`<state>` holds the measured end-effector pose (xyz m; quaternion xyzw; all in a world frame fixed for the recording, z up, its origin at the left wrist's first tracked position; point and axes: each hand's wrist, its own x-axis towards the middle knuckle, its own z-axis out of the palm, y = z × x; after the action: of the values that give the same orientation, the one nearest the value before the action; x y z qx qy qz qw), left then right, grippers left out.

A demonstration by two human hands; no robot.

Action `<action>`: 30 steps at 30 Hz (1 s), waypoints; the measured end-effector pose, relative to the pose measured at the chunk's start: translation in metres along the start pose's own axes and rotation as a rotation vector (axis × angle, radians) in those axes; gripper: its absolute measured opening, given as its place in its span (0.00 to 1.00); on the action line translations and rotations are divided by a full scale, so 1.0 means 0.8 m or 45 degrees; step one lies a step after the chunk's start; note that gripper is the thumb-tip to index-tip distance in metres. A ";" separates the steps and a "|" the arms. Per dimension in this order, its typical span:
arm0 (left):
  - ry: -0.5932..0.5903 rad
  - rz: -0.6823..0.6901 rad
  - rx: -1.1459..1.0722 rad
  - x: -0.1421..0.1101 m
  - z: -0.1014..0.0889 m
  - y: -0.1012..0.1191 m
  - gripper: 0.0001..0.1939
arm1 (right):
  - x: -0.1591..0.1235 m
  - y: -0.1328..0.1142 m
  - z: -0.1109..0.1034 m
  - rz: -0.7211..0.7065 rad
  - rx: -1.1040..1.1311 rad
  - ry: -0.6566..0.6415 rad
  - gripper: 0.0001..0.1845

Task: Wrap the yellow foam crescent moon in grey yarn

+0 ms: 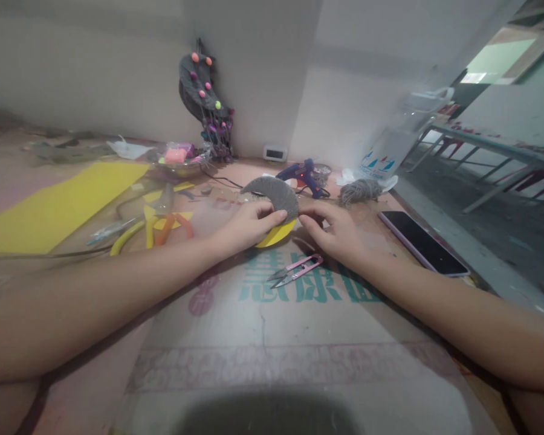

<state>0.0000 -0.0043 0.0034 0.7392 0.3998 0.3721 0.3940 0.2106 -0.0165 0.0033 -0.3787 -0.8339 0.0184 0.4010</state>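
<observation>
Crescent (284, 194), grey with yellow lower part, sitting above printed sheet (226, 326); left hand (249, 226) pinching it under thumb, probably for steadying; right hand (333, 229) curling at its right edge, whether pinching cannot tell; one pair of snips (289, 278) lying just nearer, seemingly for easy reach; one glue gun (306, 176), one yarn bundle (360, 191) lying beyond; one phone (421, 243) lying rightward

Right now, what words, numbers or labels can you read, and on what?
None can be quoted with certainty.
Printed sheet: large green Chinese characters, partly covered and blurred; round reddish emblem, illegible.
Bottle: marks beneath the sail pictures, too blurred.
Small white device: no digits readable.
</observation>
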 end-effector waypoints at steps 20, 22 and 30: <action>-0.080 0.023 0.118 -0.001 0.000 -0.002 0.19 | -0.002 -0.001 -0.001 -0.061 -0.039 0.013 0.10; -0.084 0.019 0.108 -0.002 0.001 -0.002 0.19 | -0.002 -0.002 -0.002 -0.048 -0.021 0.017 0.09; 0.004 -0.019 0.038 0.000 0.003 0.000 0.19 | 0.002 -0.002 -0.003 0.072 0.101 0.045 0.14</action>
<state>0.0020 -0.0047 0.0026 0.7413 0.4116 0.3644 0.3851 0.2103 -0.0177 0.0063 -0.3862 -0.8144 0.0562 0.4296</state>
